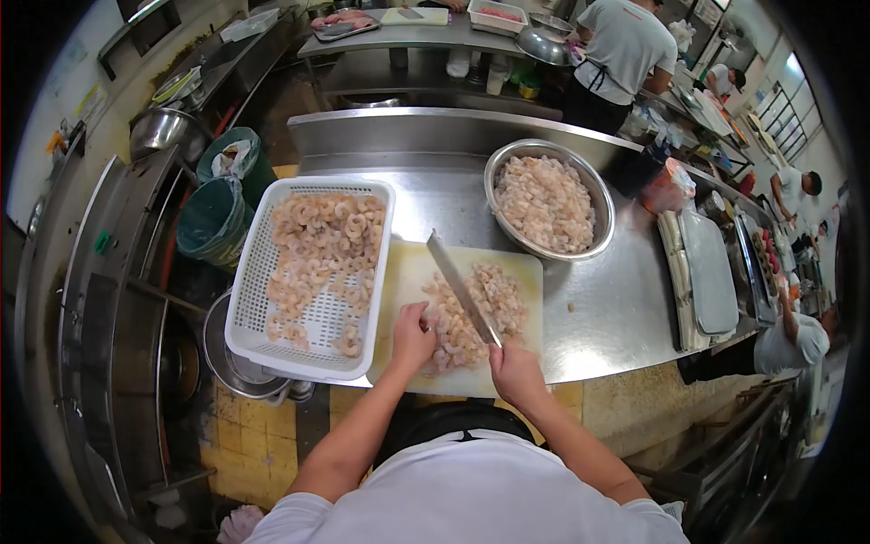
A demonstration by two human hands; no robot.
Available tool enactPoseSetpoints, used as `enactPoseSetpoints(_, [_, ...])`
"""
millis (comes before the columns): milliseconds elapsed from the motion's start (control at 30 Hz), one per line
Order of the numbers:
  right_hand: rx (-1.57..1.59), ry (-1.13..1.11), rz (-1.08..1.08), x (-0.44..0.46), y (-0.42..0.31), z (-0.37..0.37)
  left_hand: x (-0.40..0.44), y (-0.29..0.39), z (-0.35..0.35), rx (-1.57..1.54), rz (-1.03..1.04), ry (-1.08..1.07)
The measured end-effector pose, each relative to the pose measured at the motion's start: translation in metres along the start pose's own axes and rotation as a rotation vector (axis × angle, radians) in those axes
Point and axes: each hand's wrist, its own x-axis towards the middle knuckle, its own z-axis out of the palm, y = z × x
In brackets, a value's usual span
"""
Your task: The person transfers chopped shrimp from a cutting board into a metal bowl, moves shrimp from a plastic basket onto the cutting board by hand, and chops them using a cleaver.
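Observation:
My right hand [517, 370] is closed round the handle of a large knife [460, 288], its blade slanting up and left over chopped shrimp [500, 304] on a white cutting board [408, 272]. At the left edge of that pile rests my left hand [413, 335], fingers bent inward; whether they pinch a piece is too small to tell. Left of the board, a white perforated basket [234, 313] holds whole peeled shrimp [317, 227]. A round steel bowl [605, 195] full of shrimp pieces stands beyond the board, to the right.
Green bins [213, 218] stand left of the steel table [598, 317]. A lidded tray [710, 272] lies at its right end. A raised steel edge runs along the back. A co-worker [625, 50] stands beyond it; others are at the far right.

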Motion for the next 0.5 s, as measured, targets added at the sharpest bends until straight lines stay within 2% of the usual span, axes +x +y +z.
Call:
enactPoseSetpoints(67, [-0.082,-0.081,0.046,0.003,0.017,0.017,-0.003,-0.009,0.003,-0.041,0.009,0.002])
enactPoseSetpoints(200, [-0.117,-0.175,0.098,0.008,0.001,-0.011,-0.004,-0.023,0.002,-0.127,0.006,0.015])
enactPoseSetpoints(300, [-0.071,-0.133,0.060,0.005,-0.022,-0.033,-0.009,-0.027,0.002,-0.201,0.014,0.039])
enactPoseSetpoints(400, [-0.097,-0.056,-0.017,0.008,0.010,-0.002,-0.014,-0.024,-0.002,-0.226,0.028,0.055])
enactPoseSetpoints(500, [-0.127,-0.096,0.030,0.008,0.036,0.008,-0.010,-0.028,0.000,-0.257,0.026,0.045])
